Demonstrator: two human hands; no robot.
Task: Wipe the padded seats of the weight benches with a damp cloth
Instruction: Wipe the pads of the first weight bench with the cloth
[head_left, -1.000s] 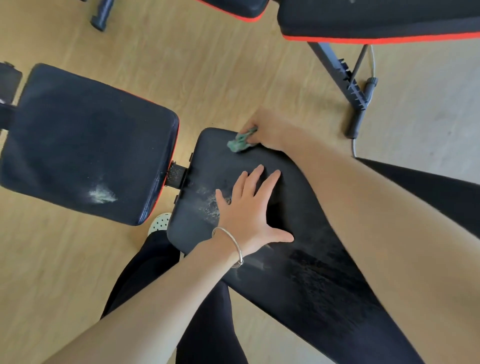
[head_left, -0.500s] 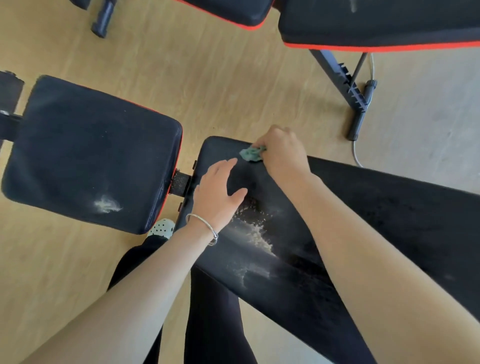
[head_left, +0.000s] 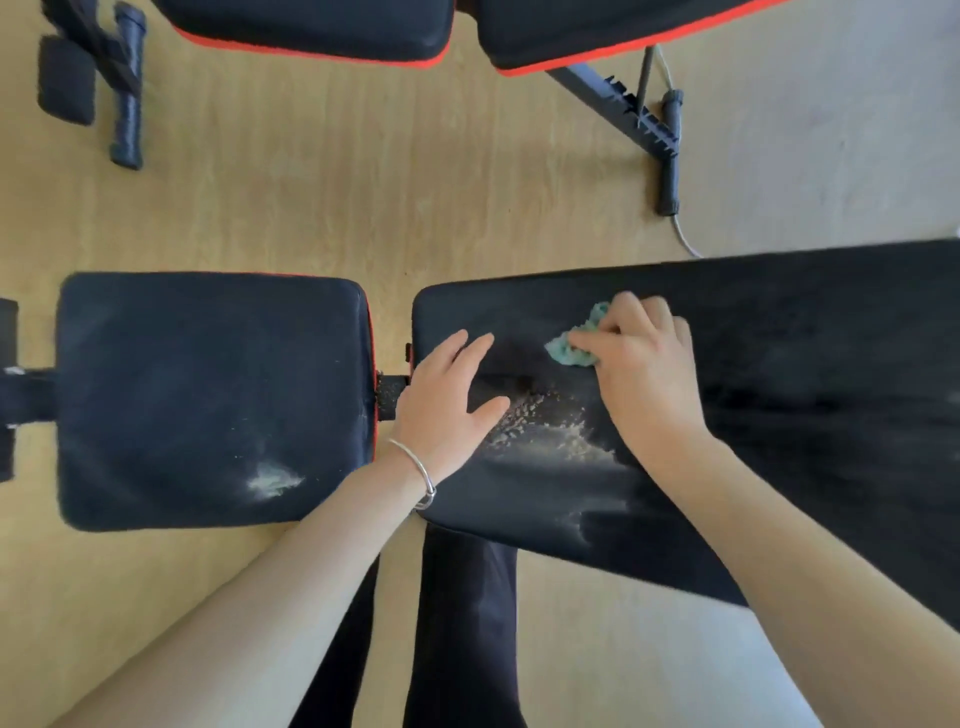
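Observation:
A long black bench pad (head_left: 810, 415) runs from the centre to the right edge. My right hand (head_left: 641, 374) grips a small green cloth (head_left: 571, 348) and presses it on the pad near its left end. My left hand (head_left: 447, 400), with a silver bangle at the wrist, lies flat with straight fingers on the pad's left end. A patch of pale powder (head_left: 550, 431) lies on the pad between my two hands. The square black seat pad (head_left: 208, 395) to the left carries a small white smear (head_left: 272, 480).
A second bench with red-trimmed black pads (head_left: 322, 26) stands at the top, its metal frame and foot bar (head_left: 667, 150) reaching down on the right. Black foam rollers (head_left: 124, 93) lie at top left. My dark-trousered legs (head_left: 457, 623) stand below the bench on the wooden floor.
The view has swung so the bench lies level across the frame. My right hand with the cloth has moved along the pad toward the powder; my left hand stays flat on the pad's end.

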